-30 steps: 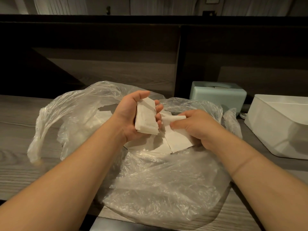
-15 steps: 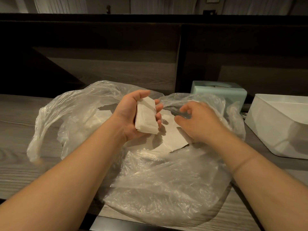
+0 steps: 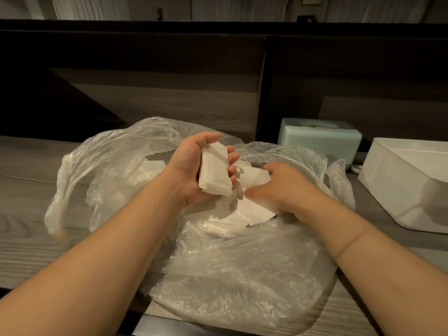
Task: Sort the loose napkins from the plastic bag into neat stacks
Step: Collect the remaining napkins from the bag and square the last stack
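Nearest, below both wrists, the bag (image 3: 242, 275) lies crumpled on the counter (image 3: 29, 238), its mouth spread open around the hands. The task looks only partly done: one small stack exists and it is in hand, none is set down that can be seen.

The left hand (image 3: 194, 170) is palm up over the bag's mouth, fingers and thumb curled round a stack (image 3: 214, 174) of folded napkins with fairly even edges. Just right of it, the right hand (image 3: 281, 187) reaches down into the bag with fingers bent over the loose napkins (image 3: 252, 212); it touches or nearly touches them, but whether it has pinched one I cannot tell.

More napkins (image 3: 152, 166) show through the plastic left of the left hand, so a good many look unsorted.

Beyond the right hand stands a pale green box (image 3: 320, 141); its contents are hidden. Right of that hand sits a white bin (image 3: 400, 190), with nothing visible inside from this angle.
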Available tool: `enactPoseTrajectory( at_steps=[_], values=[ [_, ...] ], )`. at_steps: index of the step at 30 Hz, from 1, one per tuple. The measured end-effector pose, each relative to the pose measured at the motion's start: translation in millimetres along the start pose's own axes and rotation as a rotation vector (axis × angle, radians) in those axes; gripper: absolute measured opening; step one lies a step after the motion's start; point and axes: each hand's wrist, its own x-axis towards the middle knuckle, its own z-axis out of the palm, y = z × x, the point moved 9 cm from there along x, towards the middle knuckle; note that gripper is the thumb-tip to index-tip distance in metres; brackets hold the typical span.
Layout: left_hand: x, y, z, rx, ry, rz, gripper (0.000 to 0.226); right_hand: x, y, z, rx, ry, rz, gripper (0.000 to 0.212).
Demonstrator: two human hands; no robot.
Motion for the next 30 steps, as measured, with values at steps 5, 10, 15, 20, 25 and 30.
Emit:
enactPoseTrajectory(
  at_steps=[5,10,15,20,25,30],
  values=[
    [1,0,0,-0.004,0.000,-0.001,0.038,-1,2,0,0.161,-0.026,0.018,0.022],
    [3,-1,-3,0.017,0.025,0.003,0.040,0,-2,6,0.124,0.024,-0.017,0.047],
    [6,-2,-6,0.005,0.026,-0.005,0.043,0,2,4,0.373,-0.031,0.017,0.035],
    [4,-1,-5,0.010,0.034,0.001,0.041,4,0,-1,0.563,-0.022,-0.045,0.028],
    [3,-2,-6,0.011,0.047,-0.008,0.042,7,-2,-7,0.540,0.077,-0.092,0.019],
    [2,0,-7,0.029,0.067,0.005,0.042,3,-7,-20,0.367,0.173,-0.152,0.011]
  ],
)
